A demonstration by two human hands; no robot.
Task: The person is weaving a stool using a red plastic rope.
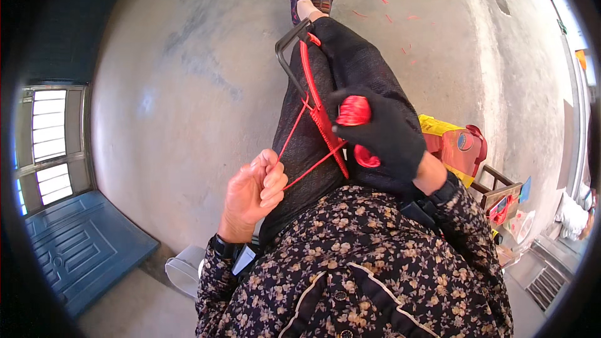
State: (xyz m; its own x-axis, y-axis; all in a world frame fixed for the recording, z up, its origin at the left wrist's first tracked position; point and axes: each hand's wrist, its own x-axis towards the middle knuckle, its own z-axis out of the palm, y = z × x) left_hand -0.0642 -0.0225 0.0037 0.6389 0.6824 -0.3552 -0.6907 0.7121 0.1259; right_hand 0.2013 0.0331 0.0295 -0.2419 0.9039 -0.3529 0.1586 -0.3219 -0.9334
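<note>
Across my lap lies a dark, bent frame (288, 56) with a red cord-wrapped strip (322, 125) running from its far end toward my waist. My bare left hand (256, 191) is closed on a thin red cord (293, 134), pulled taut from the strip. A second stretch of the cord slants from that hand up to the right. In my right hand (391, 131), which wears a black glove, is a bundle of shiny red cord (354, 111). Its lower end shows below the fingers. The glove hides the bundle's middle.
Right of my legs sits a red and yellow bag (454, 144), beside a small wooden stool (498, 191) with things on it. Red cord scraps (388, 19) are scattered on the concrete floor (206, 44). A blue door (87, 244) and a white bucket (184, 270) are at left.
</note>
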